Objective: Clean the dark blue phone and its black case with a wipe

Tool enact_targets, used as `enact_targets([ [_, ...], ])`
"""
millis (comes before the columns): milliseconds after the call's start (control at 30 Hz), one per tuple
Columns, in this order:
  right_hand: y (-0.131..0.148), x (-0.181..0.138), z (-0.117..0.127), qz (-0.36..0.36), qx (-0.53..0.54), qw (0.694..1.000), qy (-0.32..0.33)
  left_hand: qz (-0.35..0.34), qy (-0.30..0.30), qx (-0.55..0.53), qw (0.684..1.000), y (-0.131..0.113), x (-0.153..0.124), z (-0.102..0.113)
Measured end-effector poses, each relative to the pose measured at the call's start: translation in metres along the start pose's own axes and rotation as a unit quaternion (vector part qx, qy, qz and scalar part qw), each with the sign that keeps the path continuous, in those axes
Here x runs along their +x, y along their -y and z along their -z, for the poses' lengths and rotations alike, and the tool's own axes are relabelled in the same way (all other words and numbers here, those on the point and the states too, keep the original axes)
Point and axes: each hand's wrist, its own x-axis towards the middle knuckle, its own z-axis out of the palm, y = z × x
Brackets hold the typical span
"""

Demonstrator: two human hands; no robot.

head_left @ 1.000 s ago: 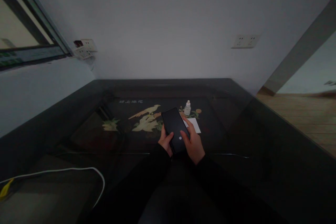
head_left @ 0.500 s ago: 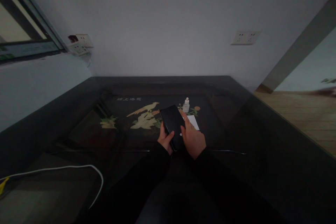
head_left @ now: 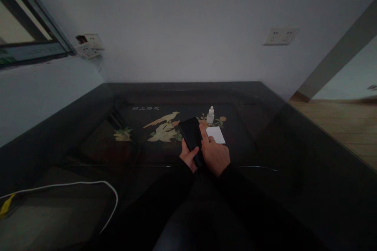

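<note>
Dim, underexposed view; dark tabletop [head_left: 279, 153] swallows detail, faint glare streaks, wide-angle bending at edges.

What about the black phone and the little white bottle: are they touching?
Apart. The head view shows a strip of dark table between the phone, held by the left hand and right hand, and the bottle.

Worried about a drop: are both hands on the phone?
Yes, the left hand and right hand both grip the phone at its lower end.
</note>
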Motion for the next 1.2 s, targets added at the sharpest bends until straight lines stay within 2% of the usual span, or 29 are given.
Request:
enact_targets([
  [267,-0.002,-0.002,0.007,0.037,-0.006,0.999,0.0,-0.032,0.005,0.038,0.999,0.007,0.006,0.011],
  [333,-0.006,-0.002,0.01,0.05,0.035,0.998,-0.011,-0.045,0.006,0.052,0.998,0.005,0.009,0.014],
  [400,-0.013,-0.002,0.01,0.043,0.147,0.988,-0.011,-0.052,0.013,0.066,0.996,0.002,0.012,0.017],
  [433,-0.018,-0.001,0.009,0.023,0.245,0.969,0.003,-0.053,0.019,0.072,0.996,-0.001,0.014,0.019],
  [467,-0.024,0.0,0.006,-0.004,0.36,0.932,0.03,-0.051,0.026,0.077,0.995,-0.004,0.016,0.021],
  [533,-0.035,0.002,0.0,-0.049,0.557,0.822,0.107,-0.044,0.04,0.085,0.995,-0.01,0.02,0.025],
  [567,-0.04,0.003,-0.004,-0.057,0.617,0.77,0.151,-0.041,0.049,0.088,0.994,-0.013,0.022,0.028],
  [600,-0.043,0.004,-0.008,-0.055,0.651,0.732,0.194,-0.038,0.057,0.092,0.993,-0.016,0.024,0.03],
  [633,-0.045,0.004,-0.011,-0.045,0.666,0.707,0.234,-0.034,0.065,0.094,0.993,-0.018,0.026,0.032],
  [767,-0.044,0.004,-0.018,-0.004,0.709,0.625,0.327,-0.021,0.09,0.097,0.991,-0.021,0.03,0.038],
  [833,-0.042,0.003,-0.02,0.001,0.728,0.596,0.337,-0.02,0.096,0.093,0.991,-0.021,0.03,0.038],
  [933,-0.042,0.003,-0.022,0.0,0.748,0.571,0.34,-0.019,0.103,0.087,0.991,-0.019,0.027,0.038],
  [1067,-0.041,0.0,-0.023,-0.005,0.761,0.556,0.335,0.005,0.12,0.095,0.988,-0.02,0.023,0.038],
  [1200,-0.039,-0.002,-0.022,-0.023,0.769,0.556,0.314,0.006,0.122,0.089,0.989,-0.022,0.021,0.038],
])
